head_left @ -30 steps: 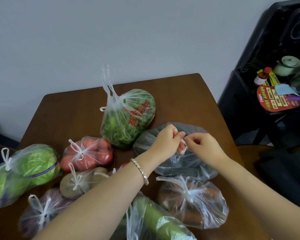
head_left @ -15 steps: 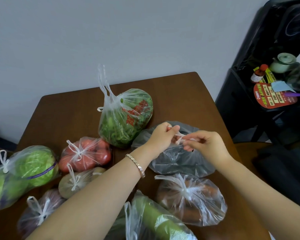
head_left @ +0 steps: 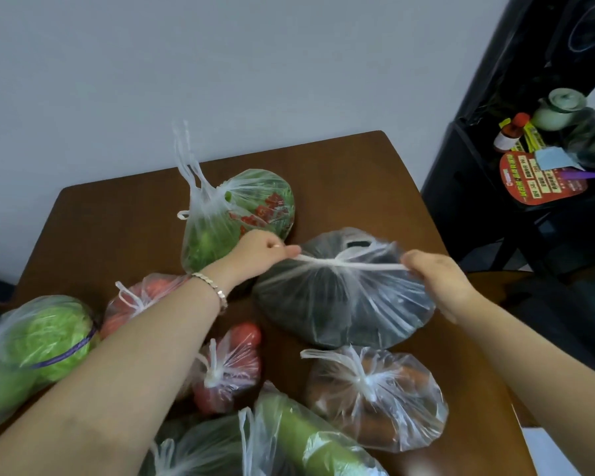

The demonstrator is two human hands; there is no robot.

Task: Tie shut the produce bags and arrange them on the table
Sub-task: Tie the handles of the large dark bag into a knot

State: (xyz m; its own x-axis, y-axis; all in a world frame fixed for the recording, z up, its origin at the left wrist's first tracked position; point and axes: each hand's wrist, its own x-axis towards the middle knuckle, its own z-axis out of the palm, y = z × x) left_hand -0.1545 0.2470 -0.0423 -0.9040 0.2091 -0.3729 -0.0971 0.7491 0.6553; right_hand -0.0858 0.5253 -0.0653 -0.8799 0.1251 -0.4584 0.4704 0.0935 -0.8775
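The left grip (head_left: 261, 250) is pinching one handle end (head_left: 310, 259), the right grip (head_left: 437, 280) the other, the dark-produce bag (head_left: 340, 310) lying between them. Bunched together half a second ago, they are now pulling wide, cinching the knot (head_left: 339, 262). Bare counter (head_left: 117, 228) is lying beyond the left grip; its edge is running near the right one

Brown wooden table (head_left: 117, 228), rounded far corners. Directly on top, clear plastic bags. Far middle: bag of leafy greens (head_left: 241, 218), handles standing up. Just right: bag of dark produce (head_left: 340, 304). Left side: tomato bag (head_left: 145, 297) and cabbage bag (head_left: 45, 334), knotted. Near edge, close together: small red-produce bag (head_left: 231, 369), brownish-produce bag (head_left: 375, 396), green gourd bag (head_left: 306, 441).
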